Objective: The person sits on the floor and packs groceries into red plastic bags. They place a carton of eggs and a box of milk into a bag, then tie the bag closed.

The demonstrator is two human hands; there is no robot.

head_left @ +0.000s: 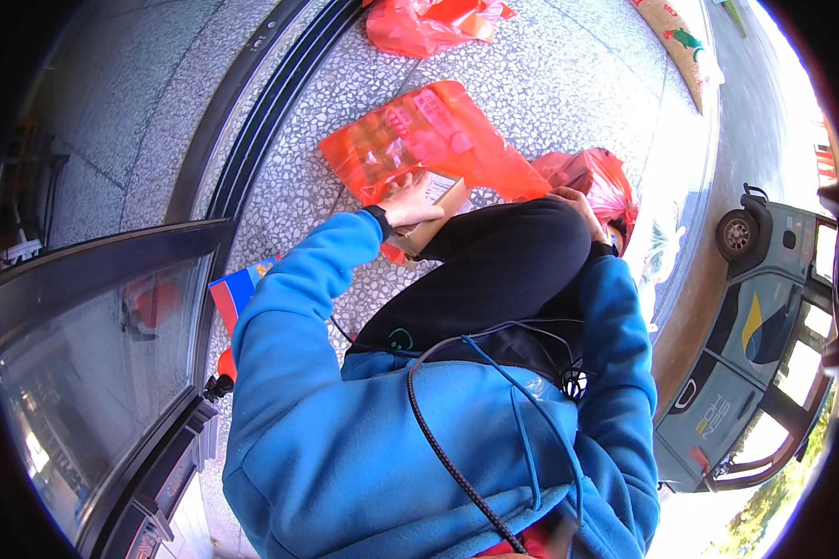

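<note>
My left hand (409,202) rests on a small cardboard box (435,222) with a printed label, its thumb and fingers spread around the top. The box lies against a flat red plastic bag (419,133), through which brownish packed items show. At the bag's gathered end, beside my bent knee, my right hand (579,204) pinches the red plastic. Just beyond that hand stands a tied red plastic bag (594,175) with things inside. My knee hides part of the box's near side.
Another red bag (419,28) lies at the top on the speckled floor. A printed sack (678,49) is at upper right. A glass door frame (112,251) with a floor track stands left, near a blue and red box (241,290). Outside at right is a parked vehicle (748,335).
</note>
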